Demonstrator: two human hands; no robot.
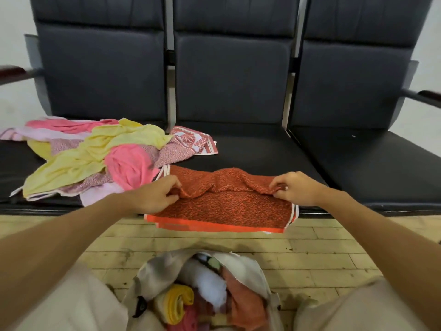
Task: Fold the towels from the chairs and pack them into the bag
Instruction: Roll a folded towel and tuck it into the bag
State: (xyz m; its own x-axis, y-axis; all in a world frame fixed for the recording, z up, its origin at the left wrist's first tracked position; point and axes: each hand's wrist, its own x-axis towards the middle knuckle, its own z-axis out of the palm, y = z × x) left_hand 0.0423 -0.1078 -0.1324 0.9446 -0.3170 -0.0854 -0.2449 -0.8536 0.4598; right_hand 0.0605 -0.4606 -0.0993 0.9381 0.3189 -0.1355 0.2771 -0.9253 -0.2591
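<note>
At inspection, the orange-red terry towel with white-striped ends (229, 206) lay across the front edge of the middle black padded chair seat (250, 151), its near hem overhanging the floor. Your left hand (155, 194) pinched the raised fold at its left end, fingers curled on the cloth. Your right hand (296, 191) pinched the right end likewise. The fold sagged between your grips.

Recommendation: draw the hands apart to tension that edge, then lay it square on the near hem. The heap of pink and yellow towels (95, 154) awaited folding. The open beige fabric bag (152, 268) stood below, part-filled.
</note>
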